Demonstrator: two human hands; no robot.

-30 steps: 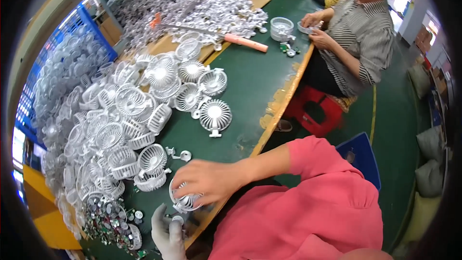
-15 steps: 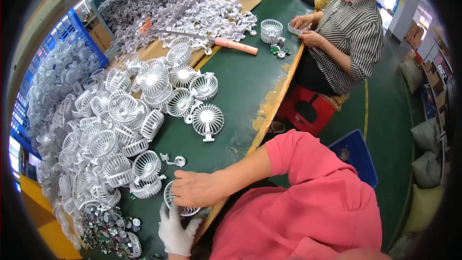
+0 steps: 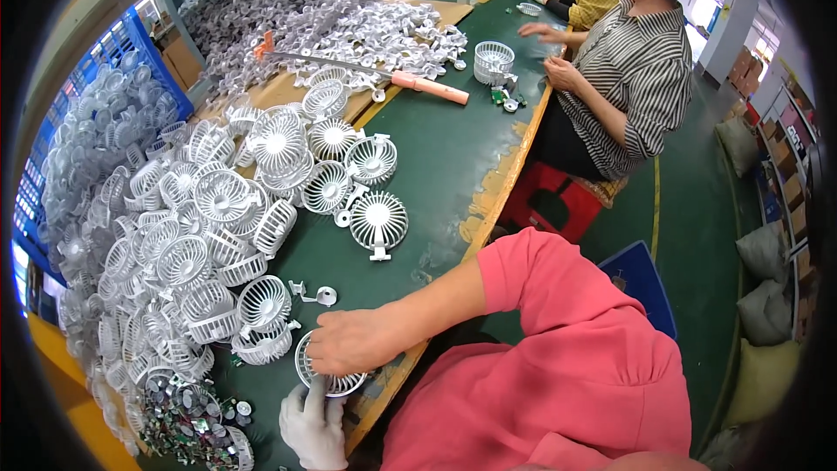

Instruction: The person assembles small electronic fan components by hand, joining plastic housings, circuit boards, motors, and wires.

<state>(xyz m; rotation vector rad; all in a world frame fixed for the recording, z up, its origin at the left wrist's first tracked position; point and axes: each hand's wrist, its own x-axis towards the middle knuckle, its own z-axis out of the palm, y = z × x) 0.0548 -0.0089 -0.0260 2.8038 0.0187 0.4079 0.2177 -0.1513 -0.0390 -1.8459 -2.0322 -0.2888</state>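
A round white plastic fan cage (image 3: 347,384) sits on the green table near its front edge. Bent over the cage from the right is my bare right hand (image 3: 353,342), its fingers curled down into it and the fingertips hidden. My left hand (image 3: 312,427), in a white glove, grips the near rim with its fingers. Just beyond them lies a small white bracket with a round end (image 3: 325,296). More white fan cages (image 3: 264,301) are close by on the left, and a tangle of small circuit boards with wires (image 3: 187,414) lies left of my gloved hand.
A large heap of fan cages (image 3: 184,262) fills the left side. Small white parts (image 3: 384,35) are piled at the back, with a pink-handled rod (image 3: 432,87) beside them. A co-worker in a striped shirt (image 3: 641,70) sits farther along; a blue bin (image 3: 641,283) stands on the floor.
My left hand has drawn slightly down and left, still at the cage rim. My right hand has barely moved. The co-worker's hands have parted, and a white part now lies farther along the table.
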